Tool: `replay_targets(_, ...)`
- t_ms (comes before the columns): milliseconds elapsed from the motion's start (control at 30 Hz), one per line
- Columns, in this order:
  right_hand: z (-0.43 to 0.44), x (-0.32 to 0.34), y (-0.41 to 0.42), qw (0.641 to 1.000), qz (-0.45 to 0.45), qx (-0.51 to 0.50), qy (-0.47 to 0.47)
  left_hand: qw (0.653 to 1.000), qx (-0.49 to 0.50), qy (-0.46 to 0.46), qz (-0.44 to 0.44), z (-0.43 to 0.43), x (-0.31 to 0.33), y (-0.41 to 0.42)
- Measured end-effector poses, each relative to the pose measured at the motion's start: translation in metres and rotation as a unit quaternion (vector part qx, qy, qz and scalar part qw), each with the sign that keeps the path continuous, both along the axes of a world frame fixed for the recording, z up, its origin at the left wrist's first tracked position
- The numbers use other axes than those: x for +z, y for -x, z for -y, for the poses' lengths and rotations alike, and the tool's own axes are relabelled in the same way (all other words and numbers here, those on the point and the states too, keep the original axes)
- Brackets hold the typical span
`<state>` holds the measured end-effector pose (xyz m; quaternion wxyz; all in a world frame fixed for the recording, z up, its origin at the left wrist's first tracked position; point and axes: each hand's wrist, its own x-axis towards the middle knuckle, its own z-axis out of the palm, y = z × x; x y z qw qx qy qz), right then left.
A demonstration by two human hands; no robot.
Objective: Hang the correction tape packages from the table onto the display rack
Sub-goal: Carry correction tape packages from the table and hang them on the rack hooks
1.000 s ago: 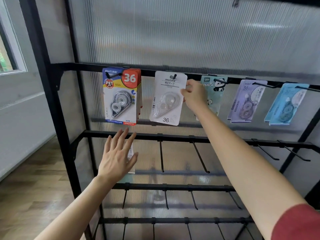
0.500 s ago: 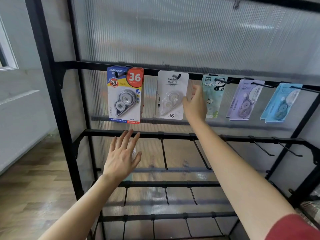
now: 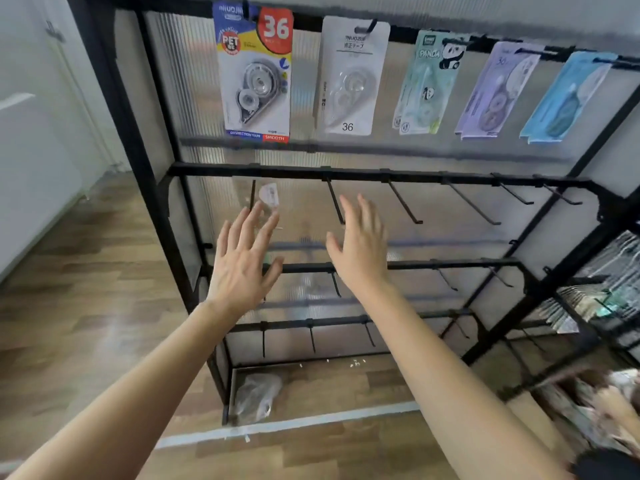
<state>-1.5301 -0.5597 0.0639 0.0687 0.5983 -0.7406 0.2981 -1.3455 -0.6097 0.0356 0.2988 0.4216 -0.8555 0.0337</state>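
Both hands are raised in front of the black display rack [image 3: 346,174], palms toward it. The left hand [image 3: 242,261] has its fingers straight and fanned, grip apart and holding nothing. The right hand [image 3: 360,258] just beside it is the same, fingers spread and empty.

The correction tape packages all hang in a row from hooks on the top rail, well above both hands. From the left there is a blue, yellow and red package marked "36" [image 3: 256,77], a white package [image 3: 349,77], a mint panda package [image 3: 429,84], a lilac package [image 3: 498,91] and a light blue package [image 3: 564,98]. The left hand sits below the first one and the right hand below the white one. Neither touches any of them; the second rail runs between the hands and the row.

A crumpled clear plastic bag [image 3: 256,396] lies on the wooden floor [image 3: 86,289] inside the rack's base. The lower right corner is too blurred to tell what is there.
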Motion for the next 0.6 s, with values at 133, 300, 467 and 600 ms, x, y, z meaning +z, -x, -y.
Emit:
replay_targets(133,-0.032,-0.032,-0.022,1.000,-0.005,0.013,-0.014,0.999,0.023,-0.037,0.006,-0.034,-0.022,-0.020)
replay_targets(300,-0.069,-0.065,-0.042,0.997,-0.002,0.050,-0.063,0.994,0.079,-0.074,0.004,-0.082,-0.054,-0.035)
replay_targets(467,-0.116,-0.087,-0.052,0.990,-0.004,0.112,-0.088,0.984,0.146,-0.100,-0.007,-0.153,-0.069,-0.045)
replay_targets(600,-0.164,-0.099,-0.070,0.976,-0.017,0.180,-0.121,0.966,0.225,-0.120,-0.034,-0.227,-0.080,-0.058)
